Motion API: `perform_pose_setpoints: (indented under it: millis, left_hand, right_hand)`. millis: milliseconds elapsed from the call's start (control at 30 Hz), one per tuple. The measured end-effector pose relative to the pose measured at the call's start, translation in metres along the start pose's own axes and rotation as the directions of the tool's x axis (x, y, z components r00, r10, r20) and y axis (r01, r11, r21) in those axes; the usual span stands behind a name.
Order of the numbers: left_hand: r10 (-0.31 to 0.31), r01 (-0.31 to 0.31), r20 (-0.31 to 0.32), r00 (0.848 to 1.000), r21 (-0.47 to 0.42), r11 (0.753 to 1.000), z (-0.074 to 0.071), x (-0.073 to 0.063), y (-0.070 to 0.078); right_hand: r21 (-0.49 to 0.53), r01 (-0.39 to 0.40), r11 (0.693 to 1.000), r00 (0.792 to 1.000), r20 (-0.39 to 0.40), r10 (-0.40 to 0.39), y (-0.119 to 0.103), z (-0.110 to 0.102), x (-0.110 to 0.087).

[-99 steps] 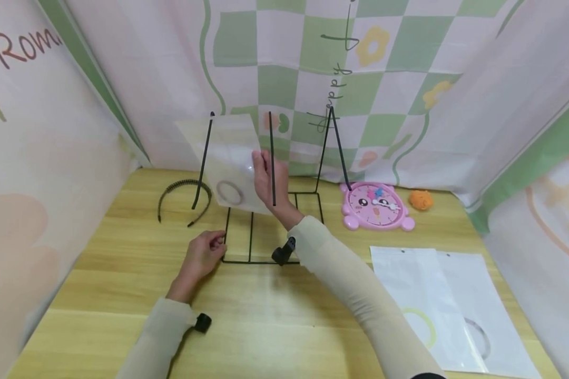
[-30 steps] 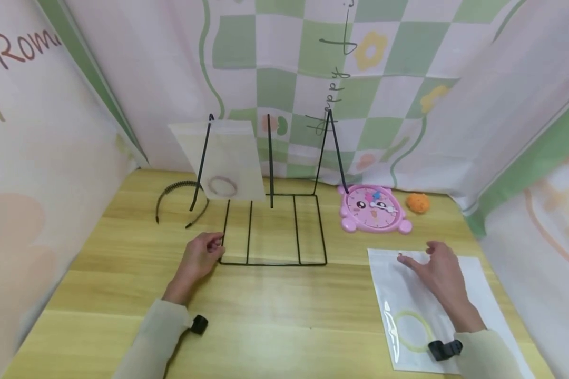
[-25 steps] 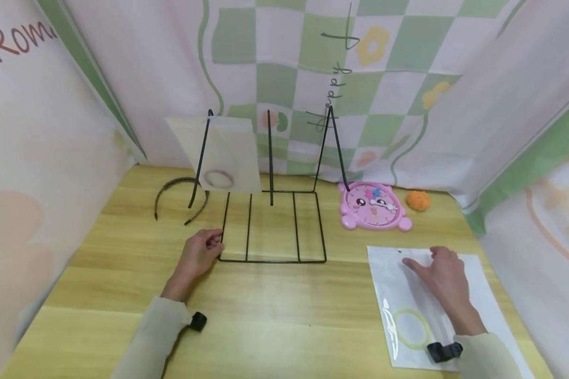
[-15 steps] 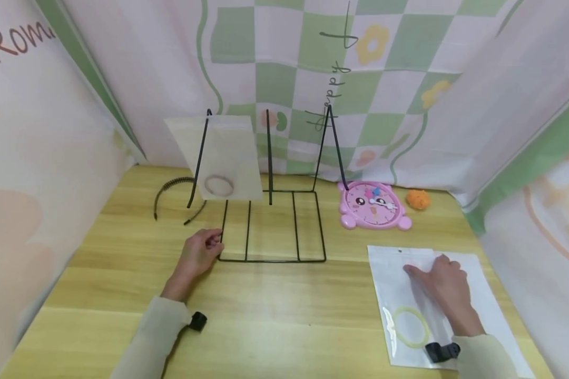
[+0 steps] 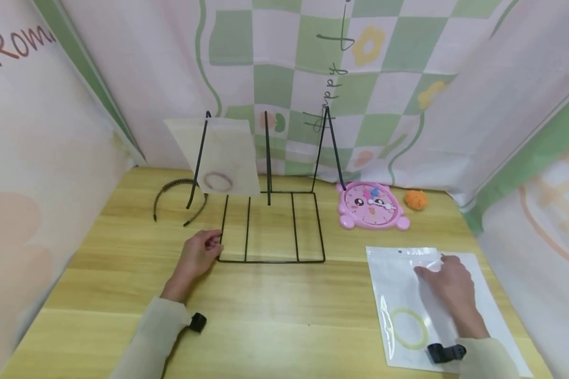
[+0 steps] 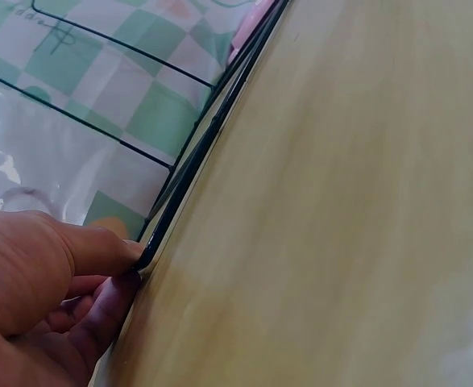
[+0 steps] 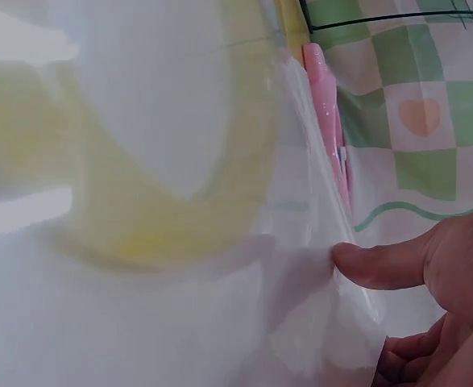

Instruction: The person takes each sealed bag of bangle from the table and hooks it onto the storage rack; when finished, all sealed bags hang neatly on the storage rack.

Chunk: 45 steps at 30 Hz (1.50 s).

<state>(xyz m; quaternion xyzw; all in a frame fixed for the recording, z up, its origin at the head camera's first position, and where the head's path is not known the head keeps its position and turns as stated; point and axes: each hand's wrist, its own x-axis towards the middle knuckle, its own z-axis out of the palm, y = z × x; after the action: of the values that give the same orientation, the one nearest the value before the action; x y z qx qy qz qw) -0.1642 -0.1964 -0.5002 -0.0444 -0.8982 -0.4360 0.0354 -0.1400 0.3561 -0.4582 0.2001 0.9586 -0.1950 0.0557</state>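
In the head view my left hand [image 5: 200, 256] is at the front left corner of a black wire rack [image 5: 272, 261]. In the left wrist view its thumb and finger pinch the corner of the rack's base. My right hand [image 5: 450, 284] lies over a clear zip bag [image 5: 410, 284] holding a yellow ring [image 5: 424, 337]. The right wrist view has the thumb on the bag's face near its edge, with the other fingers curled at that edge. Another zip bag [image 5: 232, 152], with a brownish ring [image 5: 218, 181] inside, hangs from the rack's left arm.
A second white bag [image 5: 483, 295] lies partly under the yellow ring's bag. Behind them sit a pink toy clock [image 5: 372, 208] and a small orange object [image 5: 415, 199]. A dark headband [image 5: 157, 202] lies left of the rack. Printed curtains close off the back and sides.
My right hand has left the hanging bag and moved right to the bags on the table, where it now grips the yellow ring's bag near its top right. My left hand stays at the rack.
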Motion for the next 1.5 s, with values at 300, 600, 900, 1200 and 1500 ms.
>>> perform_pose_setpoints:
  millis: [300, 600, 900, 1200, 1500]
  left_hand:
    - [0.006, -0.006, -0.002, 1.000, -0.002, 1.000, 0.000, 0.000, 0.000]
    - [0.000, 0.000, -0.005, 1.000, -0.007, 1.000, 0.000, -0.002, 0.001]
    - [0.037, -0.037, -0.030, 0.999, 0.013, 0.999, 0.003, -0.001, -0.002]
    - [0.030, -0.030, -0.023, 0.999, -0.006, 1.000, 0.003, 0.000, -0.002]
    - [0.036, -0.036, -0.030, 0.999, 0.012, 0.999, 0.003, 0.000, -0.003]
  right_hand:
    - [0.133, 0.014, 0.991, 1.000, 0.019, -0.017, -0.008, -0.017, -0.008]
    - [0.155, 0.105, 0.982, 0.994, 0.026, -0.110, -0.016, -0.029, -0.024]
    - [0.283, 0.277, 0.918, 0.961, -0.082, -0.265, -0.032, -0.034, -0.040]
    - [0.467, 0.383, 0.797, 0.922, -0.143, -0.360, -0.056, -0.029, -0.060]
    - [0.548, 0.457, 0.701, 0.889, -0.250, -0.384, -0.080, -0.026, -0.081]
